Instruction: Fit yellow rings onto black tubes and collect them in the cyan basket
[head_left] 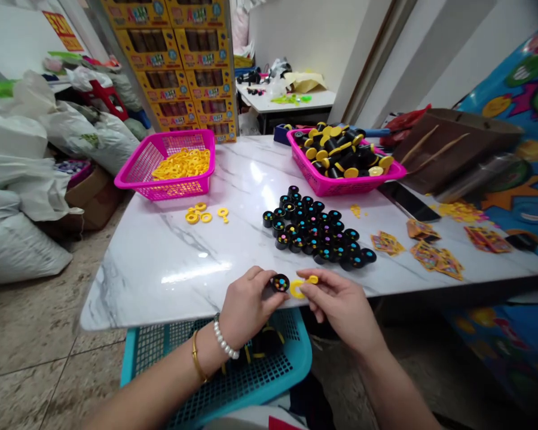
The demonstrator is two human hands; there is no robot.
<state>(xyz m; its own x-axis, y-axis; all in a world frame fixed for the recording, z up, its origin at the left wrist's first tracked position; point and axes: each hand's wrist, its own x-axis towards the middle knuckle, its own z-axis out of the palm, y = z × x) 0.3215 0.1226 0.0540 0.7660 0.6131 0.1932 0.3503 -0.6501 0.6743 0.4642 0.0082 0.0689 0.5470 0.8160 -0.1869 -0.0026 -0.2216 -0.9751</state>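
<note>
Near the table's front edge, my left hand (248,301) grips a round black cup (280,283) with colored beads showing inside. Just right of it, my right hand (336,295) pinches a yellow ring piece (297,289) with a small round tab. The cup and the ring are close together with a slight gap. Behind my hands stands a cluster of black cups (314,230) with colored beads in them. A few loose yellow rings (205,218) lie to the left, in front of a pink basket (137,173) of yellow rings.
A second pink basket (327,186) holds black and yellow pieces. Below the table edge is a teal basket (269,391). On the right lie a phone (410,202), orange packets (437,260) and a brown bag (466,143). Stacked yellow boxes (179,65) stand behind.
</note>
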